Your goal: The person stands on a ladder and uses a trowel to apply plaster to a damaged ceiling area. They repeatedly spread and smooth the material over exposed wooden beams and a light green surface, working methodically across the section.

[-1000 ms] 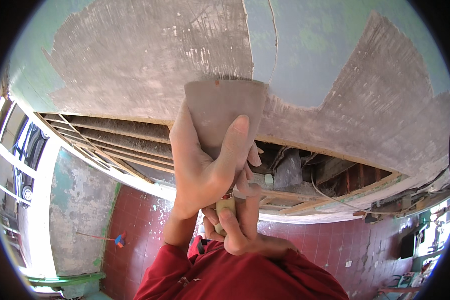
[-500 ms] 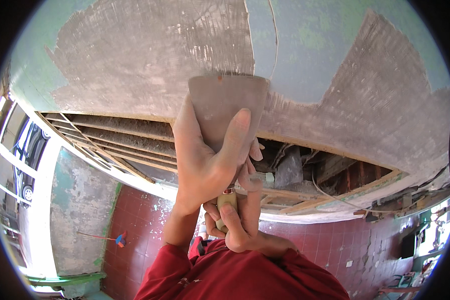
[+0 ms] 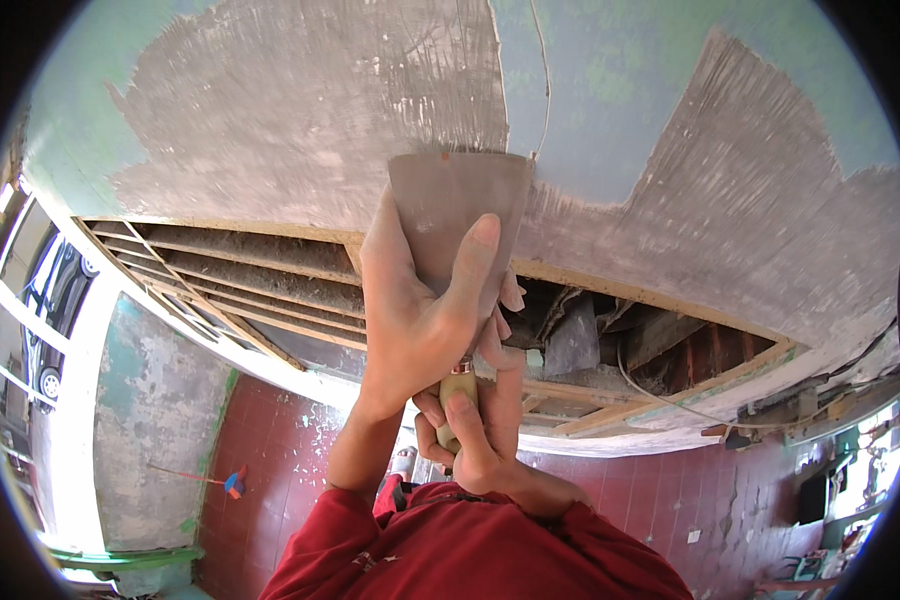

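My left hand [image 3: 415, 315] grips the broad grey blade of a scraper [image 3: 448, 195], thumb across its face and fingers behind it. Below, my right hand [image 3: 480, 445] is wrapped round the scraper's pale yellowish handle [image 3: 455, 395]. The blade's wide edge lies at the ceiling surface [image 3: 310, 100], which is partly rough grey-brown and partly blue-green paint, with a thin crack running from near the blade's right corner.
Openings in the ceiling show wooden battens [image 3: 230, 280] and dark debris [image 3: 570, 330]. A loose cable [image 3: 690, 405] hangs at the right. Below are a red tiled floor [image 3: 660, 490], a long-handled red-and-blue tool [image 3: 233, 485], and a window [image 3: 10, 340] with a car outside.
Both hands and the scraper have moved slightly right and up in the picture, keeping their grip. The ceiling's patches have shifted a little in view.
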Available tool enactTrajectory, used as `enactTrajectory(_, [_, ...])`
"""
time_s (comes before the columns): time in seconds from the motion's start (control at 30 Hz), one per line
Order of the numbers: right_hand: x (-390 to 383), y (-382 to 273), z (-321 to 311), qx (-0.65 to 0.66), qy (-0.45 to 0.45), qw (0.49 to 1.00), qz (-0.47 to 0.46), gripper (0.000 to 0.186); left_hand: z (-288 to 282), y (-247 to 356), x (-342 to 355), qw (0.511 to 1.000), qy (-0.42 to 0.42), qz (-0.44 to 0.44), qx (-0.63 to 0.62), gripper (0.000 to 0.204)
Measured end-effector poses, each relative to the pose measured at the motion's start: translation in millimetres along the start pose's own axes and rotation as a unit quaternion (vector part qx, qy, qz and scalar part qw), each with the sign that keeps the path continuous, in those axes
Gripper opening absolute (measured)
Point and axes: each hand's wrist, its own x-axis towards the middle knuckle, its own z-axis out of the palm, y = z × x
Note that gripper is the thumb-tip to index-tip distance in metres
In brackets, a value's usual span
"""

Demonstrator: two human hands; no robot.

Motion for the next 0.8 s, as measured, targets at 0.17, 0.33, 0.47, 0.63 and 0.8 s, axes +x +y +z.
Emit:
enactTrajectory(0.17, [0, -6, -2, 0.01, -0.02, 1.0, 0.019, 0.068, -1, 1, 0, 1.0, -0.002, 0.012, 0.017, 0.027])
enactTrajectory(0.33, [-5, 1, -2, 0.014, 0.006, 1.0, 0.015, 0.068, -1, -3, -3, 1.0, -0.003, -0.005, 0.003, 0.026])
enactTrajectory(0.47, [3, -5, 1, 0.008, 0.0, 1.0, 0.007, 0.072, 1, 2, 1, 1.0, 0.0, -0.009, 0.004, 0.027])
enactTrajectory(0.63, [0, 4, -10, 0.075, -0.026, 0.997, 0.006, 0.071, 4, 0, 1, 1.0, 0.004, 0.01, -0.001, 0.028])
enactTrajectory(0.8, [3, -10, -8, 0.02, -0.016, 0.999, 0.025, 0.068, 5, -1, -1, 1.0, 0.018, 0.001, -0.005, 0.029])
